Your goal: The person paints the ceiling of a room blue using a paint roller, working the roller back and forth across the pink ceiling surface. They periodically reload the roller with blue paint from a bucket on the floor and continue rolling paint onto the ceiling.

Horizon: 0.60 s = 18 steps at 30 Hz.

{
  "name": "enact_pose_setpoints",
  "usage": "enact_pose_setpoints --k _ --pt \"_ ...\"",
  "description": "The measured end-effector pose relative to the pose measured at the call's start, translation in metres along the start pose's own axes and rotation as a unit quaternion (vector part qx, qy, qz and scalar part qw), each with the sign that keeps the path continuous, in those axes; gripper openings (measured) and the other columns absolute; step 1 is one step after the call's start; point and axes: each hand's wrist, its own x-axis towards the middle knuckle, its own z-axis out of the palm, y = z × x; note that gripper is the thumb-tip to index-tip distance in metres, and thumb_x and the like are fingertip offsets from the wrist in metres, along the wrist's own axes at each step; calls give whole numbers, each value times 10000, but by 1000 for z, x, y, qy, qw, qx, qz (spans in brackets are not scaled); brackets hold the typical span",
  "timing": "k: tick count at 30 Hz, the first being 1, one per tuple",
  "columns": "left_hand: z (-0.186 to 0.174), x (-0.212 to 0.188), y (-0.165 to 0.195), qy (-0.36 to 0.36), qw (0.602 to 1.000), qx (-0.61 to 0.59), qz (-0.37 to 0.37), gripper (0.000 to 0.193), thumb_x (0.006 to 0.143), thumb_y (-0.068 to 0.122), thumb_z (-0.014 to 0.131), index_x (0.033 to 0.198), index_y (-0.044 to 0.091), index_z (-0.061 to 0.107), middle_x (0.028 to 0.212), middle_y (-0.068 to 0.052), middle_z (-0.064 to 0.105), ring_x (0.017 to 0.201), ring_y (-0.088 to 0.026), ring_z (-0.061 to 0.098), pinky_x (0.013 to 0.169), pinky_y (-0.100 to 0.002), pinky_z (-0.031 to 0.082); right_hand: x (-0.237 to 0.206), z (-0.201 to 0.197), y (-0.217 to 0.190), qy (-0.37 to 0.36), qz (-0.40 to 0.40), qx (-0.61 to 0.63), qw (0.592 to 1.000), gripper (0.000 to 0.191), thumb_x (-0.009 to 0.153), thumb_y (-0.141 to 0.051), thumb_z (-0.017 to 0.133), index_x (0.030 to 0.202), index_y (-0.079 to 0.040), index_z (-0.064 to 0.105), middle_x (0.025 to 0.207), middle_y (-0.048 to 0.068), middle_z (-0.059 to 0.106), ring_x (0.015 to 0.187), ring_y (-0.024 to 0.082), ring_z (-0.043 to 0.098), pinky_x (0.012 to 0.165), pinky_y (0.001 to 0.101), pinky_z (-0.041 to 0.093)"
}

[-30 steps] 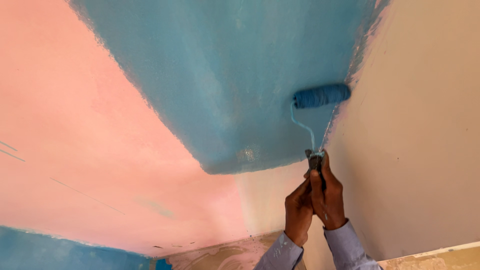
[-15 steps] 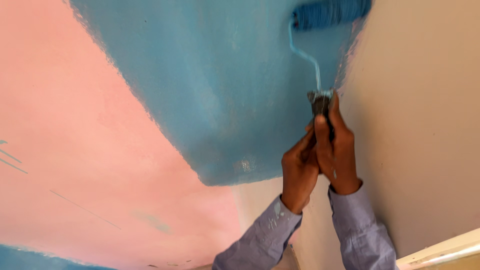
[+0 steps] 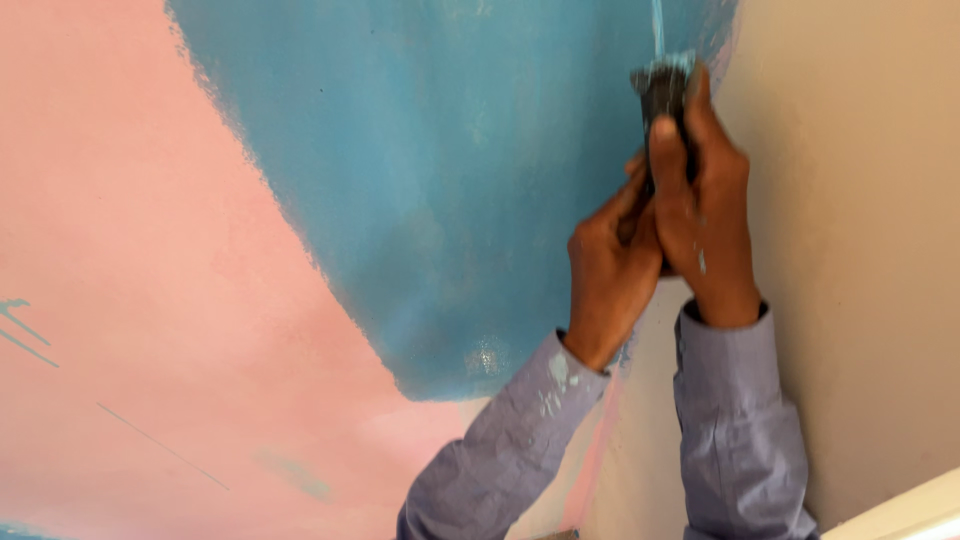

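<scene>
A: Head view: both hands have pushed up since a second ago. Roller head has gone off the top edge; only the dark roller handle (image 3: 662, 95) and a bit of its wire frame show.

B: Grip?

A: Right hand (image 3: 705, 200) wrapped tight on the handle, left hand (image 3: 610, 270) clasped beside it, touching. Stroke runs up the blue paint patch (image 3: 450, 180), close to the beige wall (image 3: 860, 250). Pink wall (image 3: 130, 300) to the left unpainted.

Both hands (image 3: 660, 230) grip roller handle (image 3: 662, 92); blue ceiling patch (image 3: 450, 180).
</scene>
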Motion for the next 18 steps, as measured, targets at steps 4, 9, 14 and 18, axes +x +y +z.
enact_pose_setpoints --k 4,9,14,18 --pt "-4 -6 -1 -4 1000 -18 -2 433 1023 29 541 1454 37 573 1179 -93 738 1007 -100 705 873 -263 589 -9 4 1 6 11 1 1000 573 1209 -299 472 1660 27 335 990 67 651 847 132 669 724 292 570" --pt "4 26 8 4 999 0 -37 445 1000 70 579 1443 38 608 993 -119 756 840 -110 664 741 -274 576 23 -2 8 0 -28 21 999 540 1264 -300 484 1649 38 314 961 79 639 841 129 650 740 279 568" --pt "3 30 9 6 1000 2 -30 423 1003 74 582 1422 30 621 1031 -131 771 883 -112 692 763 -274 587 27 -1 1 7 -21 -3 1000 538 1246 -315 475 1638 30 346 946 75 644 829 130 663 744 293 570" --pt "-10 2 6 1 1000 6 2 433 1004 58 559 1435 40 602 1159 -135 759 991 -116 715 838 -267 588 0 10 -8 17 20 -16 1000 578 1199 -306 470 1653 32 352 928 76 634 838 145 652 711 296 552"
